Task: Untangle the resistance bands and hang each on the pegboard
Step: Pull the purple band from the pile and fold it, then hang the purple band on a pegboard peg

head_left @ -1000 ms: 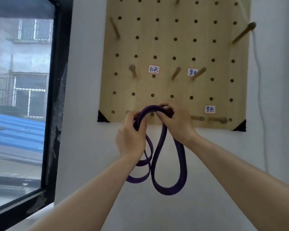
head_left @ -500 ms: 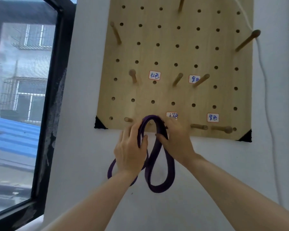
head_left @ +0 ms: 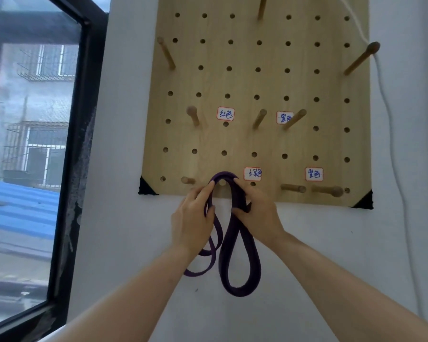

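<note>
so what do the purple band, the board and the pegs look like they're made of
The purple band looks like rubber or latex with a matt finish: it is flat and droops in soft loops. The pegboard is pale wood or wood-look laminate, smooth with faint grain; I cannot tell which. The pegs seem to be unpainted wooden dowels, a slightly darker tan, with rounded ends.

My forearms stretched forward side by side; my left grip (head_left: pixel 193 215) and right grip (head_left: pixel 255 211) each pinched the purple band (head_left: pixel 240 291), fingers seemingly curled behind it.
</note>
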